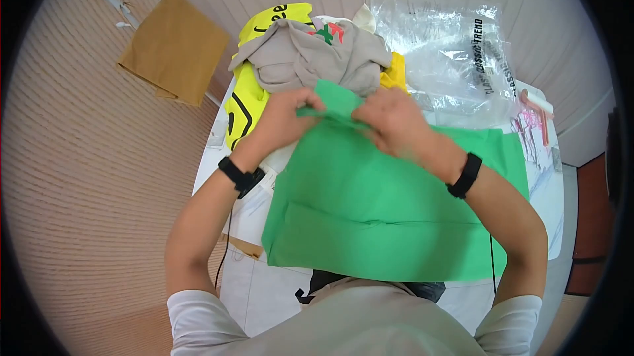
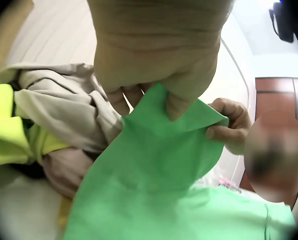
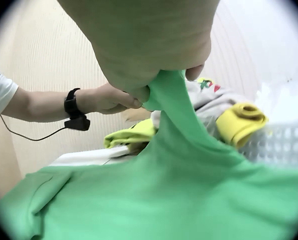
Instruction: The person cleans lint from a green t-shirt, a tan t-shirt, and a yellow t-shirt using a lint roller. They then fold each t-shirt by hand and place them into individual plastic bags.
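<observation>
A smooth green garment [image 1: 383,184] lies spread over the near side of the table, its far end lifted by both hands. My left hand [image 1: 285,120] pinches the left side of the raised end between thumb and fingers. A short distance to the right, my right hand [image 1: 398,120] grips the same end; in the left wrist view its thumb and fingers [image 2: 224,132] hold a corner. The raised cloth [image 3: 176,105] hangs in folds below the right hand. Just beyond the hands, a grey garment [image 1: 290,55] with red and green lettering lies crumpled.
Neon yellow cloth [image 1: 247,98] with black print lies under the grey garment, beside a deeper yellow piece [image 1: 394,72]. A clear plastic bag [image 1: 442,52] with black print covers the back right of the white table [image 1: 545,204]. Brown cloth [image 1: 175,49] hangs on a white rack at left.
</observation>
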Motion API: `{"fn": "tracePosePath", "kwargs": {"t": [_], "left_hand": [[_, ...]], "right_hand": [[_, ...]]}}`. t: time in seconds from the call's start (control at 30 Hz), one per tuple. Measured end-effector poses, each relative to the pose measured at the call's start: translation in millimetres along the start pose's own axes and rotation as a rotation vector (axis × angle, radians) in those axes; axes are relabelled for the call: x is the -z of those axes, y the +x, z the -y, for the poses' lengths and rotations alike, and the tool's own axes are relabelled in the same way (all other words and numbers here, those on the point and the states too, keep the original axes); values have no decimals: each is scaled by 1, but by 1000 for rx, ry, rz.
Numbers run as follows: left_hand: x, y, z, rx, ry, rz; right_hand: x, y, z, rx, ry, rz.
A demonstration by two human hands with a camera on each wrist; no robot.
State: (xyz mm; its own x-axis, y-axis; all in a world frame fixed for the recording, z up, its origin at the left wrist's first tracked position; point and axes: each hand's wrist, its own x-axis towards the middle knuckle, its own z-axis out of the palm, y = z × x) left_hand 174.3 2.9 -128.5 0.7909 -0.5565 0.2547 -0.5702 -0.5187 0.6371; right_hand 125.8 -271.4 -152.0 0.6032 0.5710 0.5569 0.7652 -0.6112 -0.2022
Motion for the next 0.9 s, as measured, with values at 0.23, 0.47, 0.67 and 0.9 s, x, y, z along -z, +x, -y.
{"fn": "tracePosePath", "kwargs": {"t": [0.23, 0.47, 0.67, 0.9], "left_hand": [[-41, -72, 42, -112, 147, 166], [-37, -75, 29, 100, 171, 71], [-68, -45, 82, 246, 205, -310], [-64, -21, 86, 434, -46, -149]], "right_hand": [[-54, -72, 31, -128, 257, 249], [-47, -86, -1, -359, 12, 3], [-37, -90, -11, -459, -215, 39], [-51, -91, -20, -492, -224, -23]]}}
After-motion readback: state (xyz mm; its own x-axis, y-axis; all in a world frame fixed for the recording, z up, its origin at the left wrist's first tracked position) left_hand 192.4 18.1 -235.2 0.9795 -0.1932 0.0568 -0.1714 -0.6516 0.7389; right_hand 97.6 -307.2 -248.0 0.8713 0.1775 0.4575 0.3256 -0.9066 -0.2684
